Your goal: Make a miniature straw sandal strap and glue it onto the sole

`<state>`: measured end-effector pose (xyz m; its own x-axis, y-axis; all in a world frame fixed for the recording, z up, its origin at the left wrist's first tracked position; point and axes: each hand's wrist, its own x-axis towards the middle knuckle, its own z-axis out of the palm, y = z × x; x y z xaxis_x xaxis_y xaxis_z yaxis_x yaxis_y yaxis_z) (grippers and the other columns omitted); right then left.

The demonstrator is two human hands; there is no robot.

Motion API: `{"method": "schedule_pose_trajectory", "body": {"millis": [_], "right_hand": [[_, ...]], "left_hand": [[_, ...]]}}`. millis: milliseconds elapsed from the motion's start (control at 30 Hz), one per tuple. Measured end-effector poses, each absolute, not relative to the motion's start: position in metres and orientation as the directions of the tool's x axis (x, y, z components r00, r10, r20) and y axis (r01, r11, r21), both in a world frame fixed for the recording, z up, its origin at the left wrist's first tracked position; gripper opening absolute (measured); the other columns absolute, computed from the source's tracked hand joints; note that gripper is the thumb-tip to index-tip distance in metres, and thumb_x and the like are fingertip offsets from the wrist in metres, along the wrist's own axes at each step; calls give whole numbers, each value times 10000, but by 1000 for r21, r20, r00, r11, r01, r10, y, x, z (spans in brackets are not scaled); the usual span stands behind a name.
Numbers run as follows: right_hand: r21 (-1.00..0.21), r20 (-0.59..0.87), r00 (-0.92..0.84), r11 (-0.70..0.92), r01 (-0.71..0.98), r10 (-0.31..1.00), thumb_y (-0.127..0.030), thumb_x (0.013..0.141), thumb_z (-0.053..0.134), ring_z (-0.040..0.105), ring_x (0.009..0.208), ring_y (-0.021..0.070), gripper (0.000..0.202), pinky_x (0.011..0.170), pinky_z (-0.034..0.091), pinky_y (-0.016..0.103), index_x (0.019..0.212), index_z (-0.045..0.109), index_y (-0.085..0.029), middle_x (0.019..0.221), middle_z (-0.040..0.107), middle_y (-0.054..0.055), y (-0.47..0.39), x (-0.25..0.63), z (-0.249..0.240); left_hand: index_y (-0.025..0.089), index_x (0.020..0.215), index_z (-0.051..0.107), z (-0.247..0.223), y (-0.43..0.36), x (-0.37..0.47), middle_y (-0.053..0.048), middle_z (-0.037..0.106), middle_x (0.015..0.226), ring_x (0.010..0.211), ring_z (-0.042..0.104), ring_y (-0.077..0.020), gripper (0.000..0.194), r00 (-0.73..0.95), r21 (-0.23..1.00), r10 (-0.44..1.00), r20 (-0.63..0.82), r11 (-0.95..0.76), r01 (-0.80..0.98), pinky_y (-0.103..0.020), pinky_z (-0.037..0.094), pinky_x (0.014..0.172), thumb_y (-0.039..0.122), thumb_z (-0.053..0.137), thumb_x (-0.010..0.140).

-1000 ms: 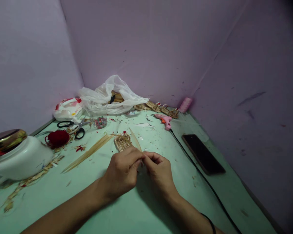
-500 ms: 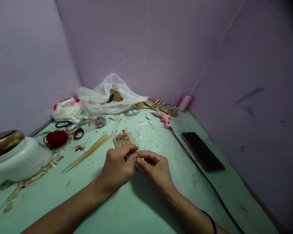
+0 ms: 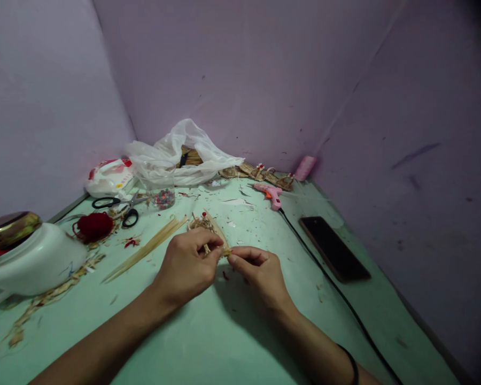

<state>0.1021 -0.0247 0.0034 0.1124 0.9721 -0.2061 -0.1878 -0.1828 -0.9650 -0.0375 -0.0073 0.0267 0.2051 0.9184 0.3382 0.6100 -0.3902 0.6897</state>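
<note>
My left hand [image 3: 188, 264] is closed in a pinch on a small straw-coloured strip [image 3: 226, 252]. Facing it, my right hand [image 3: 263, 274] pinches the same strip between thumb and fingertips. Just beyond the left knuckles shows part of a small woven straw piece [image 3: 199, 222] with a red bead [image 3: 204, 214] at its top. A pale flat strip [image 3: 216, 226] runs beside it; my left hand hides the lower part, so I cannot tell how the pieces join. Left of the hand, a bundle of dry straw strips [image 3: 146, 250] lies on the table.
Beyond are scissors [image 3: 130, 216], red yarn [image 3: 95, 227], a cup of beads [image 3: 164, 199] and a white plastic bag [image 3: 208, 163]. A pink glue gun [image 3: 271, 195] trails a black cord [image 3: 324, 272] past a phone [image 3: 332, 248]. A white pot [image 3: 52, 262] stands left.
My hands have shifted slightly, and more of the straw strip shows between the fingertips. My left hand now covers more of the woven piece, and its red bead stands out more.
</note>
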Motion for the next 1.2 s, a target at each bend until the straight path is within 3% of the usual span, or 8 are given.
{"method": "schedule_pose_trajectory", "body": {"millis": [167,500,600,800,933,1067,1200], "right_hand": [[-955,-214,77,-191,-229,974,-170,500,709,429,379,49,67,395,339,187,551,674,-145,457,594,-25,-24,102,2],[-952,-212,97,-183,-245,972,-173,478,707,396,330,32,185,335,275,158,567,546,-155,415,542,-66,-22,103,-4],[-956,-166,90,-138,-259,982,-150,490,685,420,365,35,215,336,266,154,666,561,-167,520,584,-59,-23,103,-5],[-977,-90,54,-78,-198,995,-162,524,676,362,357,32,182,357,270,167,568,500,-172,448,488,-87,-24,104,-4],[-995,-10,18,-8,-96,1000,-174,575,653,418,422,61,158,411,304,184,577,494,-176,479,510,-62,-26,105,-4],[-998,49,-7,50,26,999,-145,595,623,422,456,74,121,447,316,204,578,507,-172,512,509,-45,-27,107,-5],[-996,85,-32,85,11,996,-167,615,635,392,459,70,135,445,303,206,608,500,-176,547,503,-46,-29,108,-5]], "left_hand": [[175,724,658,24,-9,-36,-25,654,735,655,566,-140,117,272,680,929,250,-368,634,-251,431,578,156,554,676],[155,602,613,29,-13,-32,11,606,583,564,523,-102,124,317,738,932,177,-339,584,-210,384,537,133,522,682],[146,616,604,26,-15,-32,5,598,590,557,509,-98,111,339,732,920,197,-368,573,-206,373,523,140,522,691],[135,573,590,25,-15,-33,9,561,531,509,480,-83,206,411,702,864,292,-486,521,-201,364,500,176,496,752],[139,731,645,26,-12,-38,0,634,610,528,530,-84,150,369,715,862,349,-499,489,-190,405,512,140,496,748],[159,752,657,23,-9,-45,-8,647,623,549,552,-95,194,534,597,736,417,-664,450,-201,420,523,106,470,740],[157,789,632,21,-6,-51,1,625,603,515,524,-90,174,593,458,665,455,-746,485,-205,384,487,103,479,727]]}}
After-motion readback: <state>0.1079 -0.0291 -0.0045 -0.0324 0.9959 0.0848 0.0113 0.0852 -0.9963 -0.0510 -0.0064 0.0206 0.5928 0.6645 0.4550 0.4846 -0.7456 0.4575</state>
